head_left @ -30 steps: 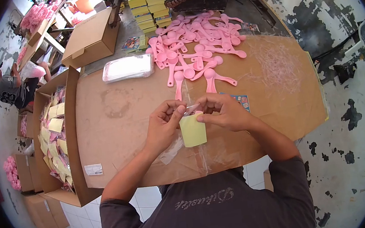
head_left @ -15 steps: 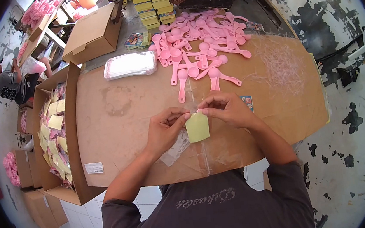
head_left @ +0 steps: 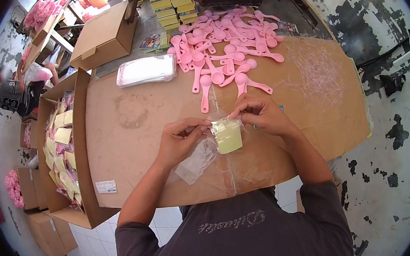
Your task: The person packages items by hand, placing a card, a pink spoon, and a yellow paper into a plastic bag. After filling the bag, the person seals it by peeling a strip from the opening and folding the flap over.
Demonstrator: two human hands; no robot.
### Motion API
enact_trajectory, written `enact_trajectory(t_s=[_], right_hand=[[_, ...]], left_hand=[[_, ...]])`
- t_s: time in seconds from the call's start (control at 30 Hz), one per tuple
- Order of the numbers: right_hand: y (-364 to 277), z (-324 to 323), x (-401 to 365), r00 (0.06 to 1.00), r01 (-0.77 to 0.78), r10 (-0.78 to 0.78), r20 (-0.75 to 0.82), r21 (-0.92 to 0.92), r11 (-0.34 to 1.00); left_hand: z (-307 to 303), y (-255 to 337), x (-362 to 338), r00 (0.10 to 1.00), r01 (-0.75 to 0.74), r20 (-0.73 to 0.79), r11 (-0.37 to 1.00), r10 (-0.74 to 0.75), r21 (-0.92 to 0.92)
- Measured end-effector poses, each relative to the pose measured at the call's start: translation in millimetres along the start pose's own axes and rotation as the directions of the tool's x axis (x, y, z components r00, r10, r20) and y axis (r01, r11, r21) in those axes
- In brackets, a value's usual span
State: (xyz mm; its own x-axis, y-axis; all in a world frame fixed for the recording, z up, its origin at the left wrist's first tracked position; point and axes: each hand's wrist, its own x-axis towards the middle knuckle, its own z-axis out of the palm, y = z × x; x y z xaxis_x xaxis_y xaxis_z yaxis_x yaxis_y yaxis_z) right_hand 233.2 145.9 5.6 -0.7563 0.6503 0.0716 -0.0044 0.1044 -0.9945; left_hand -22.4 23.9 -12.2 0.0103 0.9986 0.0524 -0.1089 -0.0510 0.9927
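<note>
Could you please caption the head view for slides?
Left hand and right hand hold a bagged card before pink spoons.

Card (head_left: pixel 229 141) pale yellow-green under a colourless clear wrapper (head_left: pixel 218 124). Heaped scoops (head_left: pixel 229 49) plain pink throughout. Cardboard sheet (head_left: pixel 144 158) tan, marked by a darker brown ring stain (head_left: pixel 130 96). Stacked cards (head_left: pixel 167 13) show yellow. Shirt (head_left: pixel 237 253) charcoal, pale lettering across the back. Floor at right (head_left: pixel 378 185) whitish, blotched black; tiles (head_left: pixel 90 245) white, gridded.

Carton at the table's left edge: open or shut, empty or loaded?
Open, loaded: the carton has an uncovered top, with yellow-and-pink packets showing inside. Fill depth: cannot tell.
</note>
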Motion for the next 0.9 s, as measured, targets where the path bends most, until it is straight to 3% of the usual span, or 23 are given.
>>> enact_trajectory(t_s=[0.07, 0.37, 0.47, 0.67, 0.9], right_hand=[[-1, 0, -1, 1.0, -0.001, 0.001, 0.002, -0.039, 0.999], [0, 4, -3, 1.0, 0.012, -0.01, 0.023, -0.096, 0.995], [1, 1, -3, 0.998, 0.029, -0.024, 0.061, -0.089, 0.996], [-4, 5, -3, 0.998, -0.007, 0.017, 0.059, -0.161, 0.987], [5, 2, -3, 0.995, -0.057, 0.066, 0.08, -0.118, 0.991]], left_hand=[[3, -1, 0, 1.0, -0.006, -0.008, 0.998, 0.005, -0.064], [2, -3, -2, 0.999, 0.029, 0.02, 0.987, -0.032, 0.161], [0, -3, -2, 1.0, 0.01, 0.006, 0.987, -0.011, 0.16], [-1, -10, -2, 1.0, -0.004, 0.002, 1.0, 0.004, 0.018], [14, -5, -1, 0.983, 0.16, -0.087, 0.986, -0.164, -0.05]])
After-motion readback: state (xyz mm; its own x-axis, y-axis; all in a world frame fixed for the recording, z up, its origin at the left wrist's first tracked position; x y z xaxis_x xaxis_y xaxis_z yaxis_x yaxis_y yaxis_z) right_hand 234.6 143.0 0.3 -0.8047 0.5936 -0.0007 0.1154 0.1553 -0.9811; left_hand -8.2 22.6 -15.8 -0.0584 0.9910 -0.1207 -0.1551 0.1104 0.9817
